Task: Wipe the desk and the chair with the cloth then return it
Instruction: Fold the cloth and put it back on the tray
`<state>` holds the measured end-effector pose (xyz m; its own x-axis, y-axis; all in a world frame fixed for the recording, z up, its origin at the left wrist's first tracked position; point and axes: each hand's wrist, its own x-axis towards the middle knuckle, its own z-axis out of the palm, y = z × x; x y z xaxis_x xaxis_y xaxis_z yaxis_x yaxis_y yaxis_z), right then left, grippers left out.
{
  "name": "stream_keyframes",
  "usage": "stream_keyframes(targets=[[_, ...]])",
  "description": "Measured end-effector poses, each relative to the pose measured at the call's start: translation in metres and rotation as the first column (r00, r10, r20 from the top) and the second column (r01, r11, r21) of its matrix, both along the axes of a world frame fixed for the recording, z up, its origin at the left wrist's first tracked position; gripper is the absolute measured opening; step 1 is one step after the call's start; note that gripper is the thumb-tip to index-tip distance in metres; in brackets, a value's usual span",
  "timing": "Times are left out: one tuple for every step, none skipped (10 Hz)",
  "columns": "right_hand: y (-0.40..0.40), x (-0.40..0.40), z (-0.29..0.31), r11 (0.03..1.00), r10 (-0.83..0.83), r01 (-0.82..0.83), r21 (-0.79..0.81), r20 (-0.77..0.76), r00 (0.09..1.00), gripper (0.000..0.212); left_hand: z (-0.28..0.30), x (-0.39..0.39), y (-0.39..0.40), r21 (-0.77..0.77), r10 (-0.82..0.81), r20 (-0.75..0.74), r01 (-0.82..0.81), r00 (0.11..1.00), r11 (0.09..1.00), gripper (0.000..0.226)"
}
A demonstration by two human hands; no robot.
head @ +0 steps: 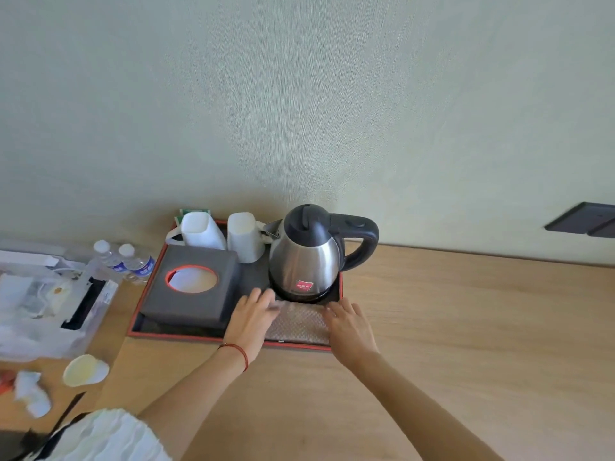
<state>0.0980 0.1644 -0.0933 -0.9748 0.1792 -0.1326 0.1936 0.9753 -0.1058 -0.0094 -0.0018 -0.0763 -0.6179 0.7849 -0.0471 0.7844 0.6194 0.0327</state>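
Basically, tray on bench held kettle, tissue box, two upturned cups and folded cloth at its near edge. Left hand and right hand lay flat, fingers spread, at cloth's sides, gripping nothing. Water bottles stood left of tray.

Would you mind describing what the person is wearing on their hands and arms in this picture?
Both forearms are bare, with no sleeves reaching them and no gloves. The left hand has a thin red string bracelet around its wrist. The right hand shows no ring, watch or band. A white ruffled garment appears at the lower left edge.
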Motion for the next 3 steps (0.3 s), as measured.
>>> stream_keyframes(targets=[[0.003,0.004,-0.003,0.999,-0.035,0.035,0.003,0.019,0.999,0.049,-0.010,-0.004,-0.002,-0.034,0.029,0.001,-0.029,1.000,0.999,0.050],[-0.001,-0.001,0.004,1.000,-0.020,0.019,0.009,0.061,0.998,0.045,-0.011,-0.008,0.002,-0.161,0.047,0.077,-0.034,0.996,0.986,0.056],[-0.001,-0.006,0.031,0.959,-0.203,0.223,-0.177,0.126,0.971,0.034,0.003,-0.011,0.004,-0.046,0.144,0.190,-0.138,0.971,0.989,0.040]])
